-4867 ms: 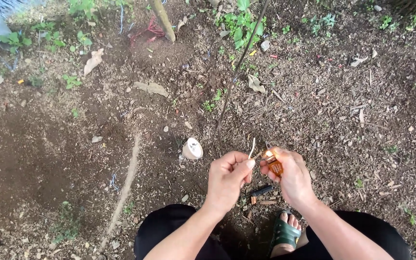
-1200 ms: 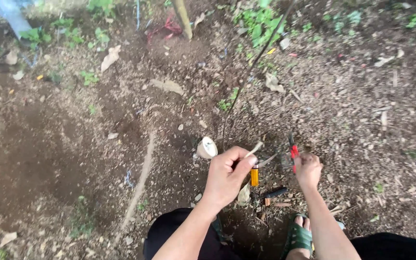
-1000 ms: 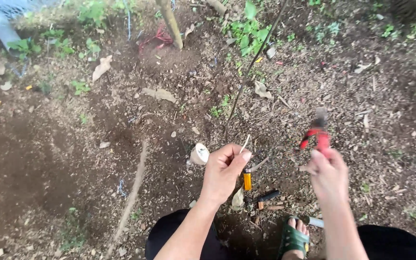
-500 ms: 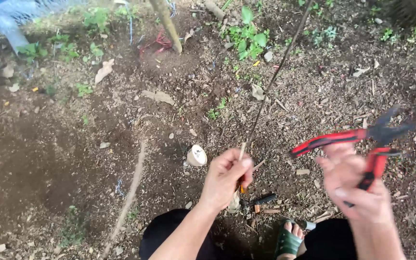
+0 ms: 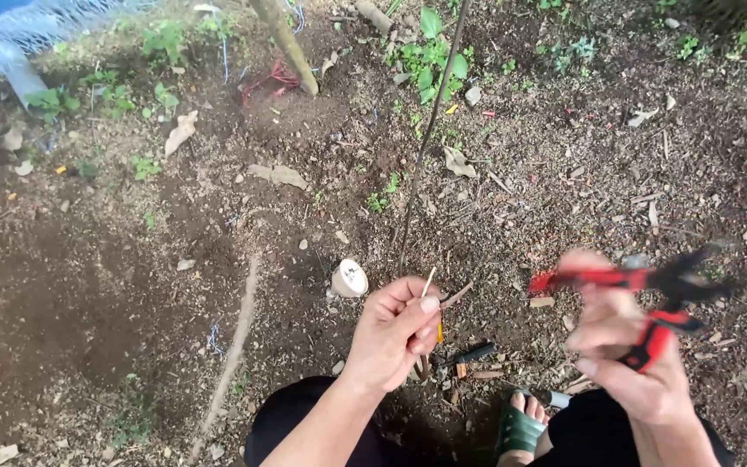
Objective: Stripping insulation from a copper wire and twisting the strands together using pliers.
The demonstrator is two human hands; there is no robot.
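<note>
My left hand (image 5: pixel 391 333) pinches a thin pale twig (image 5: pixel 427 282) that sticks up between thumb and forefinger, close to the base of a slim dark stem (image 5: pixel 430 130) rising from the soil. My right hand (image 5: pixel 628 355), blurred, grips red-handled pruning shears (image 5: pixel 641 298) with dark blades pointing right, handles spread apart. An orange lighter (image 5: pixel 439 332) lies on the ground just under my left hand, mostly hidden. A small black tool (image 5: pixel 475 353) lies beside it.
A white tape roll (image 5: pixel 348 278) sits on the soil left of my left hand. My green sandal (image 5: pixel 519 425) and dark trousers are at the bottom. A wooden stake (image 5: pixel 283 43), weeds, dry leaves and blue netting (image 5: pixel 36 22) lie farther off.
My right hand dropped the orange lighter on the ground, picked up the red shears and brought them toward the twig. My left hand kept hold of the twig.
</note>
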